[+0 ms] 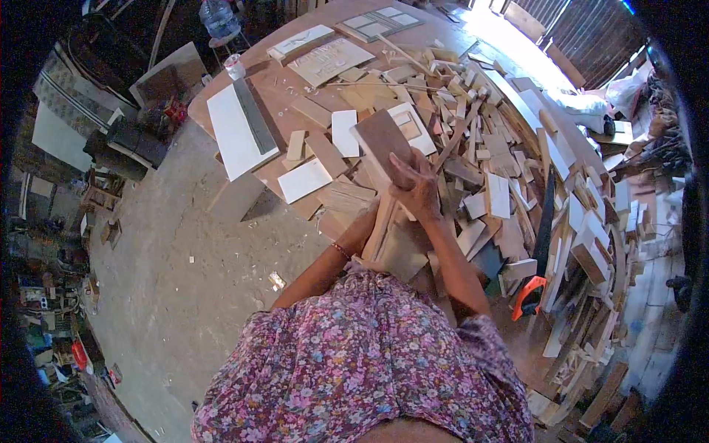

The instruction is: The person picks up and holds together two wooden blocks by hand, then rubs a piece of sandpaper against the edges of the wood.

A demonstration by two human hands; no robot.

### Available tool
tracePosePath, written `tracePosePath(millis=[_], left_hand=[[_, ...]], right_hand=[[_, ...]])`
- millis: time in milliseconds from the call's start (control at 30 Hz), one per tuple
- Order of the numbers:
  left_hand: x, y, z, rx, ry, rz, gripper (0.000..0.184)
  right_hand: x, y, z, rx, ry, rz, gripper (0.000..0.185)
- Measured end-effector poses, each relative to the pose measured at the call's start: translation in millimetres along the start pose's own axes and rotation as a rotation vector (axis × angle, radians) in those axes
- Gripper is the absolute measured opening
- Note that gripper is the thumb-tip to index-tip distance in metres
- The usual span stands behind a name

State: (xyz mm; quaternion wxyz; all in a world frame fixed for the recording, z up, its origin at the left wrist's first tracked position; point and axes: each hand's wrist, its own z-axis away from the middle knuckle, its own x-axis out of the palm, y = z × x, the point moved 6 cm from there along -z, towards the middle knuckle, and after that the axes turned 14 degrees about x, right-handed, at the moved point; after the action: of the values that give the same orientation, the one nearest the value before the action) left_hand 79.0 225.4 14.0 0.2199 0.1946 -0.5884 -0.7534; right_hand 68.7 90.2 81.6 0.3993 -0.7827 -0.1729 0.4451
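My right hand (418,183) grips a brown wooden block (382,140) from its right side, fingers spread over the broad face and the thumb side toward me. The block is tilted, its far end raised over the scraps. Close to its lower end, my left hand (360,227) is against the left side of a long wooden piece (381,225) near my body. The left fingers are hidden behind the wood, so their grip does not show. A white-faced board (305,180) and several loose offcuts lie just left of the block.
A large heap of wood offcuts (506,151) covers the table's middle and right. A handsaw with an orange handle (529,297) rests on the right. At the left edge lie a long white board (235,131) and a small white container (234,67). Carved panels (332,60) are farther back.
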Motion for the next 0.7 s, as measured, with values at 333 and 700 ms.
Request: tracePosePath(millis=[333,700], left_hand=[[-19,-97,-33,0.692,-0.147,-0.304,0.048],[-16,-72,-33,0.928,-0.134,-0.529,0.057]], right_hand=[[24,-40,75,-0.290,-0.200,0.149,0.061],[17,-59,99,-0.319,-0.204,0.165,0.062]])
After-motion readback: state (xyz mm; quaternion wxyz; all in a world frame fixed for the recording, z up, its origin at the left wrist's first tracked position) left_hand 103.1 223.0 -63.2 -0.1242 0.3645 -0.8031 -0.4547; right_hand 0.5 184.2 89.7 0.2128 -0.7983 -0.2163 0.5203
